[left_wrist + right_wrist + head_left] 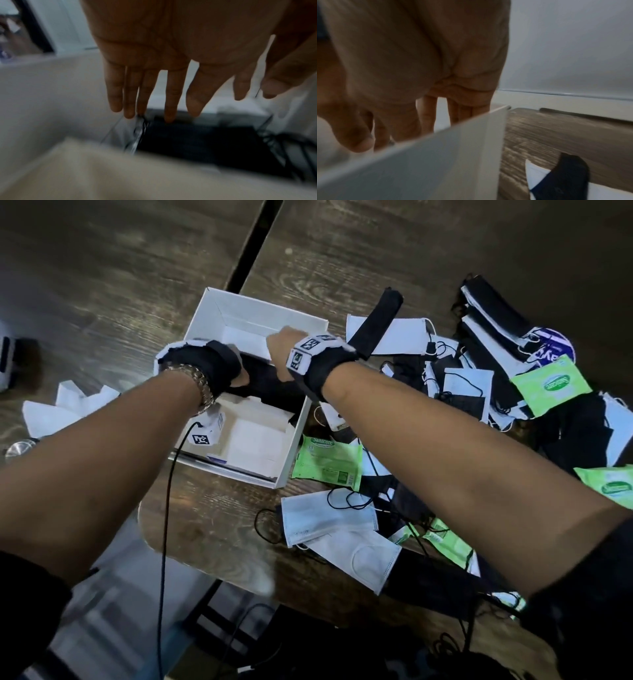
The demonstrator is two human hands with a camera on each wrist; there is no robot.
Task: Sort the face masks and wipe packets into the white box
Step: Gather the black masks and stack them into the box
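Note:
The white box [212, 313] stands open in the middle of the wooden table. A black face mask [270, 395] lies across the inside of the box. My left hand [241, 374] reaches into the box with straight, spread fingers [171, 94], their tips on the black mask [197, 146]. Beside it my right hand [281, 344] points down into the box; its fingers [426, 115] look straight and their tips are hidden behind the box wall [436, 162]. Green wipe packets [327, 458] and white masks [329, 517] lie right of the box.
A heap of black and white masks [479, 392] with more green packets [548, 385] covers the table's right side. A dark gap [253, 244] splits the tabletop behind the box. Crumpled white paper [68, 405] lies left of it. A black cable [164, 525] hangs from my left wrist.

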